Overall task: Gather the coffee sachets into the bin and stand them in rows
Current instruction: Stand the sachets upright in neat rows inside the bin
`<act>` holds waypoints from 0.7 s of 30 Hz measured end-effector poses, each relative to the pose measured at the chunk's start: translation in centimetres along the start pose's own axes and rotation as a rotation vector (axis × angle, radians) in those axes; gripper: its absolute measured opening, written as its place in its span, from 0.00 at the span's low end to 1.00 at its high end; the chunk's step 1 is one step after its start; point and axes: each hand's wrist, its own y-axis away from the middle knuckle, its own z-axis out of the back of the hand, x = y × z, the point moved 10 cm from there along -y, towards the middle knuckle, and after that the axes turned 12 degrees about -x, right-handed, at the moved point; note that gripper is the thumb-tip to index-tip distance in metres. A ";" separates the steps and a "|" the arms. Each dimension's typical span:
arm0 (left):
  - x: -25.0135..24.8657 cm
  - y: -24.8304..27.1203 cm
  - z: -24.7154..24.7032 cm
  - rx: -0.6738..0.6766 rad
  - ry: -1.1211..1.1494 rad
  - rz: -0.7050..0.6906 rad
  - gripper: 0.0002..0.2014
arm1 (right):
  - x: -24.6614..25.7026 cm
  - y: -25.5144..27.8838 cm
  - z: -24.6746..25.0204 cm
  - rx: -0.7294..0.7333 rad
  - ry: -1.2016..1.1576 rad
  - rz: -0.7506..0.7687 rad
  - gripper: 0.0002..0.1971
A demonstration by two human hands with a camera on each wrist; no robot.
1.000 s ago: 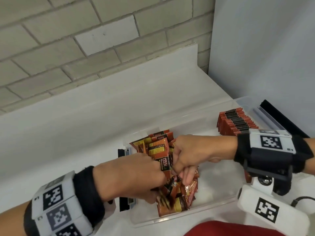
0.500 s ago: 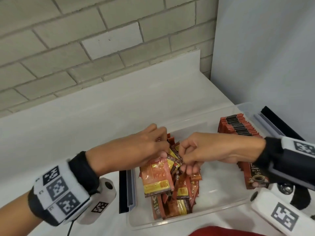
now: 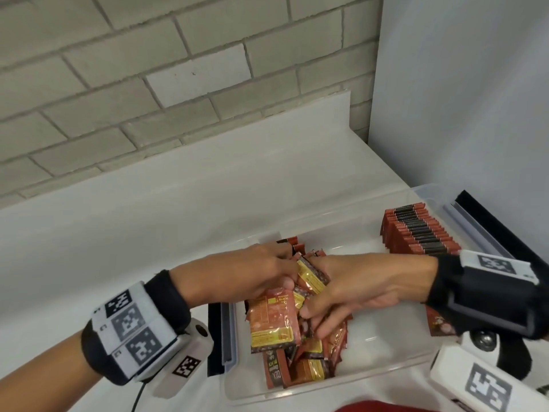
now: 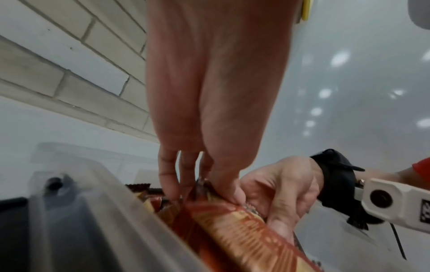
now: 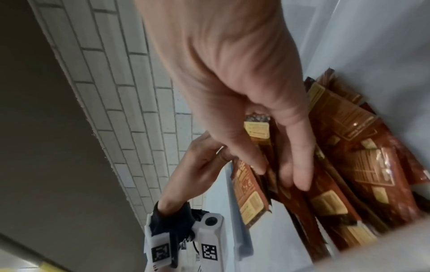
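A clear plastic bin (image 3: 323,394) holds a loose heap of orange-brown coffee sachets (image 3: 306,364) in its left half. A row of sachets (image 3: 419,230) stands upright at its far right. My left hand (image 3: 292,278) pinches the top of a bunch of sachets (image 4: 232,230) between thumb and fingers, above the heap. My right hand (image 3: 315,313) meets it from the right, with thumb and fingers closed on sachets (image 5: 267,147) in the same bunch. A large orange sachet (image 3: 274,319) faces up at the front of the bunch.
The bin sits on a white counter (image 3: 148,233) against a brick wall (image 3: 178,69), with a white panel (image 3: 460,99) to the right. Black and grey latches stand at the bin's left end (image 3: 221,337) and right end (image 3: 481,221). The bin floor between heap and row is bare.
Both hands rose from low in the heap and now close together on one bunch of sachets. The large orange sachet has turned face up under my left hand.
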 end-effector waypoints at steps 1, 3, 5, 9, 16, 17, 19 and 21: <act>0.1 0.0 0.4 -0.028 0.029 0.002 0.11 | 0.2 -0.2 0.4 -0.026 -0.025 0.016 0.18; 0.3 -0.1 1.5 -0.086 0.079 0.005 0.12 | 0.8 -0.2 1.2 -0.062 -0.051 0.062 0.20; 0.5 -0.1 2.7 -0.152 0.111 0.002 0.16 | 1.8 0.1 2.0 -0.076 -0.069 0.118 0.21; 0.3 -0.7 5.2 -0.273 0.133 0.014 0.11 | 4.2 1.5 3.2 -0.098 -0.101 0.231 0.22; -0.1 -2.5 8.7 -0.414 0.106 0.044 0.16 | 6.6 2.0 6.1 -0.122 -0.449 0.311 0.18; -0.1 -2.8 9.0 -0.419 0.109 0.058 0.19 | 6.9 2.1 6.3 -0.114 -0.462 0.329 0.18; -0.2 -3.3 9.6 -0.424 0.110 0.075 0.20 | 7.3 2.1 6.9 -0.106 -0.498 0.353 0.20; -0.1 -3.8 9.9 -0.414 0.104 0.096 0.16 | 7.6 2.2 7.2 -0.091 -0.515 0.370 0.19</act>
